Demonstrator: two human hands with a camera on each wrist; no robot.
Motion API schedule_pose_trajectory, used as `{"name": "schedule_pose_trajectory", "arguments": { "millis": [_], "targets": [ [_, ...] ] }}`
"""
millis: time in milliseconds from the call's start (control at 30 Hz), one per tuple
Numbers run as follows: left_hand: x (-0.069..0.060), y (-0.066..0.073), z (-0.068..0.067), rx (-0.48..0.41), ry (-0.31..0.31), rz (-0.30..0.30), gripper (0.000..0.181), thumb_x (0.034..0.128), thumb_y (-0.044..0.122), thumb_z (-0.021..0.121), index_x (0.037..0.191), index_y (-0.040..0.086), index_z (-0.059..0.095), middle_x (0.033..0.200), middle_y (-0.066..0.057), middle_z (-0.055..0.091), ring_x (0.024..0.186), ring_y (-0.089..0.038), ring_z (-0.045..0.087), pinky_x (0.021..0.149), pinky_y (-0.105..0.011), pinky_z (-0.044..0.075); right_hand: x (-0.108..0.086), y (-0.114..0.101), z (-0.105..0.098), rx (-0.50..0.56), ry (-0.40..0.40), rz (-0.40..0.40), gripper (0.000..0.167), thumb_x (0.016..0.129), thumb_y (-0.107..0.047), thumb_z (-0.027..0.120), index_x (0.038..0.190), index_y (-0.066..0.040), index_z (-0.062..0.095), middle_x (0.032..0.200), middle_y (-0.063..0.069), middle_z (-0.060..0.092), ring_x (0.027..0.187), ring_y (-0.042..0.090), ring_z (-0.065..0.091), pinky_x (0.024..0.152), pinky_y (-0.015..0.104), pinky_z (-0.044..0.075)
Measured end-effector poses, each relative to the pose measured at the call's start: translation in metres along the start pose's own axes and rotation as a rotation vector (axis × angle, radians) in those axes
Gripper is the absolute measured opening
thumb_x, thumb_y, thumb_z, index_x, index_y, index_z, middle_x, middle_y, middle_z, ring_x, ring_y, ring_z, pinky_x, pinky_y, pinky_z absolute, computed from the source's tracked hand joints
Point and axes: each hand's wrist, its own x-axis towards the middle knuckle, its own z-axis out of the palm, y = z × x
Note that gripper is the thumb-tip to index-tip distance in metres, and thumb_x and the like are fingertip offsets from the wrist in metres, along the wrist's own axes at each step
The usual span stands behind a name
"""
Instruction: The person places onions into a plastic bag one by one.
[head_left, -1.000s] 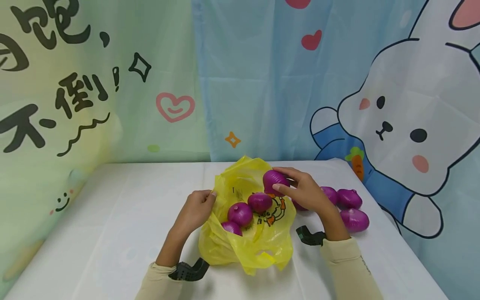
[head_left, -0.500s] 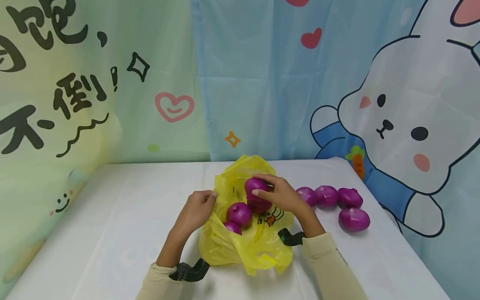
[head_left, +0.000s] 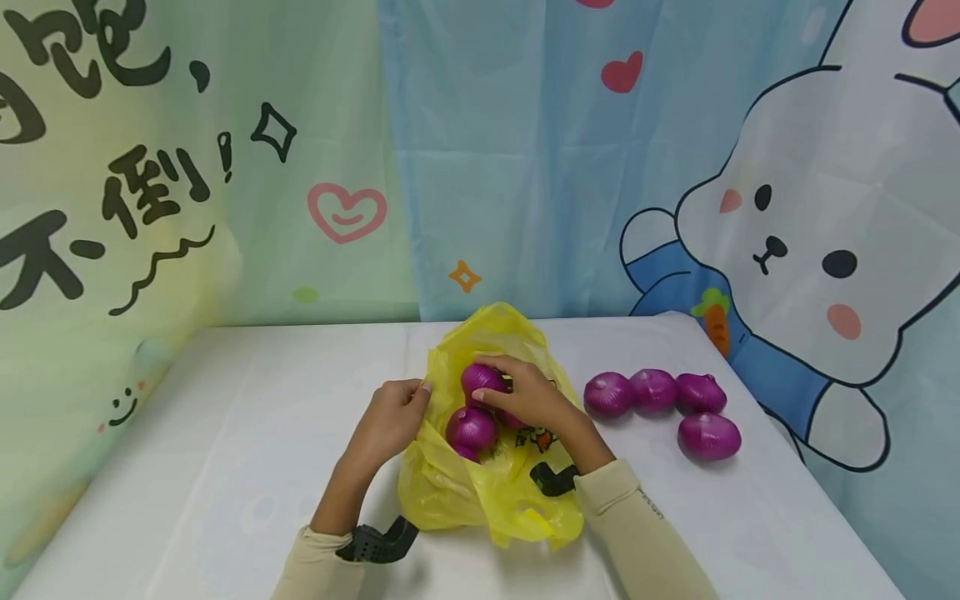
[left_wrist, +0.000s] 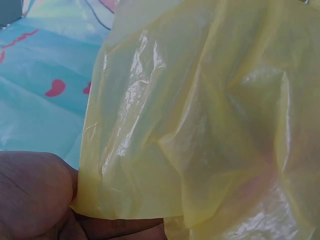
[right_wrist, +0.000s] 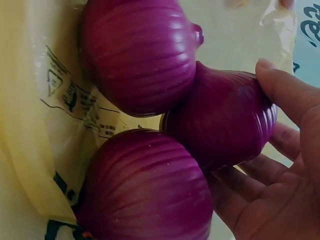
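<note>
A yellow plastic bag [head_left: 442, 492] lies mouth-up on the white table with several purple onions inside. My left hand [head_left: 388, 422] pinches the bag's left edge between thumb and fingers; in the left wrist view the thumb presses the thin yellow film [left_wrist: 135, 150]. Over the bag's opening, my right hand [head_left: 528, 396] holds an onion [head_left: 482, 379] just above another onion [head_left: 472, 429]. The right wrist view shows thumb and fingers round this held onion [right_wrist: 220, 120], against two others, one above [right_wrist: 140, 55] and one below [right_wrist: 150, 190].
Right of the bag, three onions stand in a row [head_left: 653, 391] on the white table [head_left: 225, 467], with another onion [head_left: 708, 437] in front of them. A printed cloth [head_left: 510, 208] with a rabbit and hearts hangs behind the table.
My right hand has carried its onion leftwards and down, from the bag's right side to the onions inside. My left hand keeps its pinch in about the same place.
</note>
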Motion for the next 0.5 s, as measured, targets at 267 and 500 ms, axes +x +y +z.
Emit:
{"name": "schedule_pose_trajectory", "arguments": {
  "millis": [267,500],
  "targets": [
    [0.001,-0.002,0.0,0.003,-0.009,-0.005,0.038,0.1039,0.021,0.045,0.069,0.007,0.053,0.051,-0.001,0.039,0.042,-0.012,0.035,0.041,-0.025,0.029,0.003,0.006,0.011,-0.124,-0.055,-0.014,0.05,0.09,-0.024,0.071,0.134,-0.004,0.055,0.125,0.007,0.059,0.109,0.023,0.057,0.092,0.041,0.048],
    [0.0,-0.001,0.001,0.005,-0.006,0.004,0.036,0.1035,0.02,0.046,0.072,0.006,0.057,0.051,-0.001,0.039,0.042,-0.012,0.034,0.041,-0.025,0.028,0.002,0.007,0.014,-0.19,-0.146,-0.015,0.046,0.09,-0.02,0.071,0.132,-0.006,0.057,0.121,0.005,0.06,0.106,0.02,0.057,0.091,0.038,0.048]
  ]
}}
